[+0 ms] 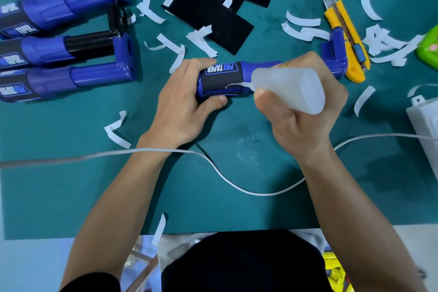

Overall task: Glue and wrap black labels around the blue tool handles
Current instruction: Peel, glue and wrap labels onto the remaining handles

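A blue tool handle (pixel 265 65) lies across the middle of the green mat, with a black "PRO TAPER" label (pixel 222 76) wrapped on it. My left hand (pixel 184 99) grips its left end, thumb pressed under the label. My right hand (pixel 305 111) holds a translucent glue bottle (pixel 291 85), its nozzle touching the label's lower right edge, where a thin white strip curls. Loose black label sheets (pixel 213 7) lie at the top centre.
Three more blue handles (pixel 61 45) lie at the left. A yellow utility knife (pixel 348 38) lies right of the held handle. Several white backing strips (pixel 170 42) litter the mat. A white cable (pixel 213 166) crosses in front. A white box (pixel 424 121) and a green object (pixel 429 47) sit at right.
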